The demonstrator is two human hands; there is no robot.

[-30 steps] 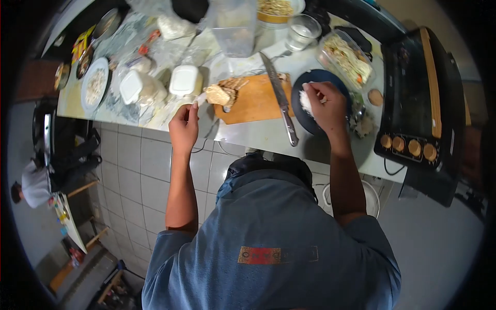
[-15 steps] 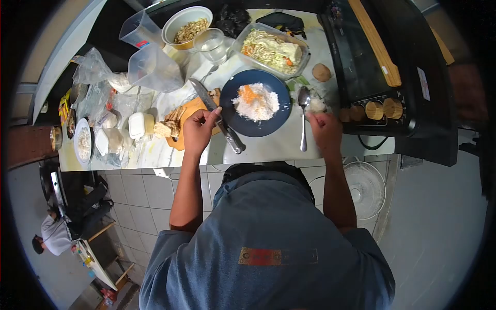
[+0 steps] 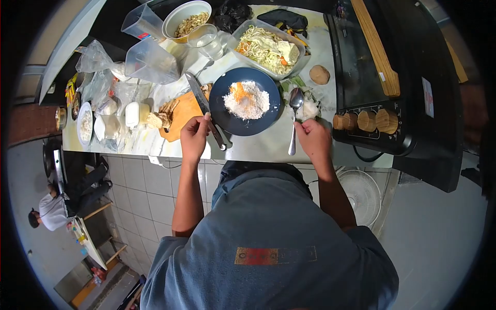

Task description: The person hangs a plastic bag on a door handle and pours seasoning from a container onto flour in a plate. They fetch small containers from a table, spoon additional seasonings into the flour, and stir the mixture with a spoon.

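My left hand (image 3: 195, 139) is closed, thumb against the curled fingers, right beside the knife (image 3: 198, 95); whatever may be inside the fingers is hidden. The knife lies slanted between the orange cutting board (image 3: 183, 116) and the dark blue plate (image 3: 219, 111). On the plate is a heap of white powder (image 3: 256, 106) with an orange-yellow patch (image 3: 240, 93). My right hand (image 3: 315, 139) pinches the handle of a metal spoon (image 3: 294, 116) to the right of the plate. The spoon's bowl rests by whitish pieces (image 3: 310, 109) on green leaf.
Behind the plate stands a clear container of noodles and shredded vegetables (image 3: 305, 62). A brown round item (image 3: 319, 75) sits near the black oven (image 3: 413, 124). Clear plastic containers (image 3: 150, 62), a bowl (image 3: 166, 31) and bags fill the left. A person (image 3: 54, 212) sits far left.
My right hand has moved left and slightly down, bringing its fingertips onto the spoon handle. My left hand has shifted slightly down beside the knife. The whole view has turned a little.
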